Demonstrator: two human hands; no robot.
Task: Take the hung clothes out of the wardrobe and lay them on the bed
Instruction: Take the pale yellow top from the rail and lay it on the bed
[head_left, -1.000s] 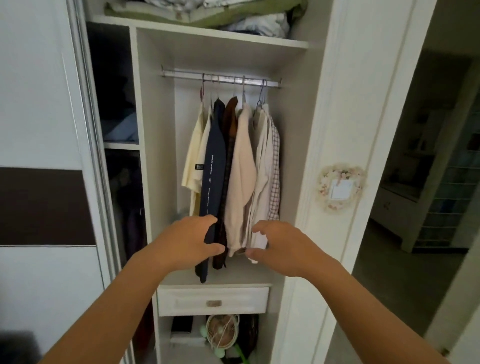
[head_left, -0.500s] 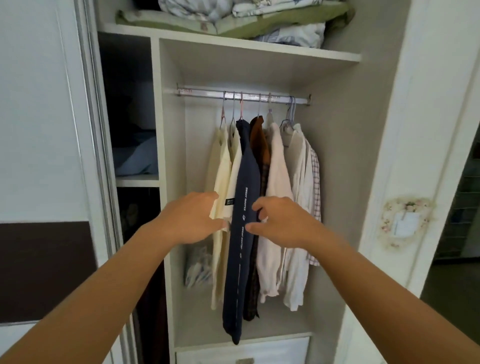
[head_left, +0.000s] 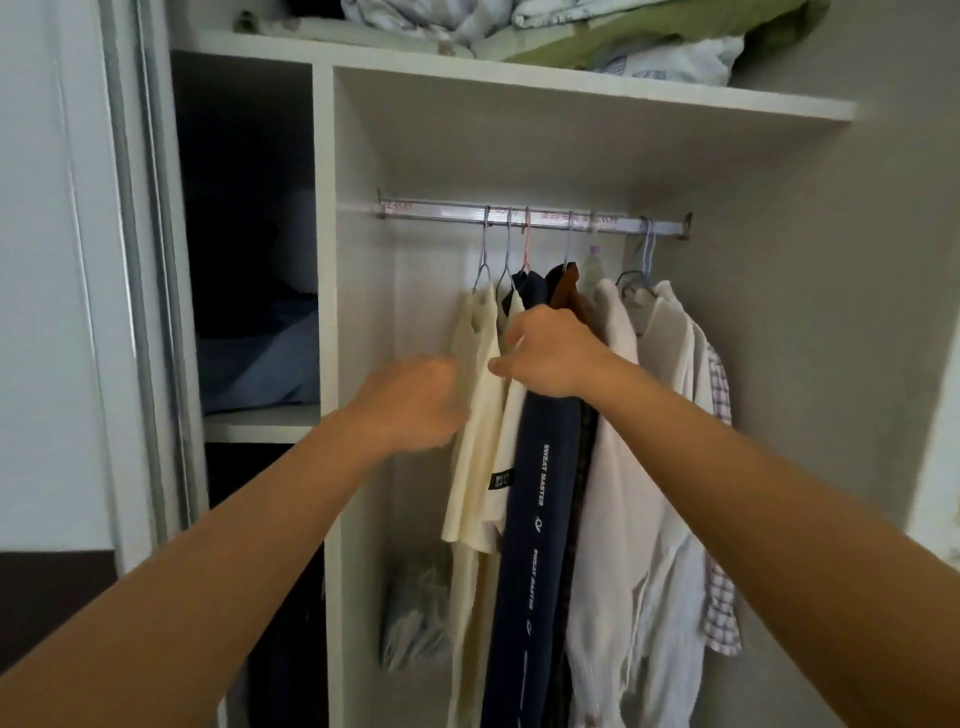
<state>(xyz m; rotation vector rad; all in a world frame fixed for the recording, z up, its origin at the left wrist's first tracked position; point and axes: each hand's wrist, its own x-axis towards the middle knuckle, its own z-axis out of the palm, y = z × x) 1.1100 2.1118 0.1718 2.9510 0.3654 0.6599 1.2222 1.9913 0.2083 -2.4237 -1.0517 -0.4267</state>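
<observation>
Reaching among hung clothes (head_left: 613, 467): right hand (head_left: 550, 353) seemingly pinching navy garment (head_left: 535, 467), left hand (head_left: 415, 400) grip loosely curled, empty.

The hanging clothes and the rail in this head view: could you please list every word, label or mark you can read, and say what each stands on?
"SWEAT MASTER": printed in white, running down the navy garment, at least twice, with a small white logo between.
Small dark tag with white marks on the cream shirt: too small to read.
Reddish marks along the metal rail: too blurred to read.
</observation>
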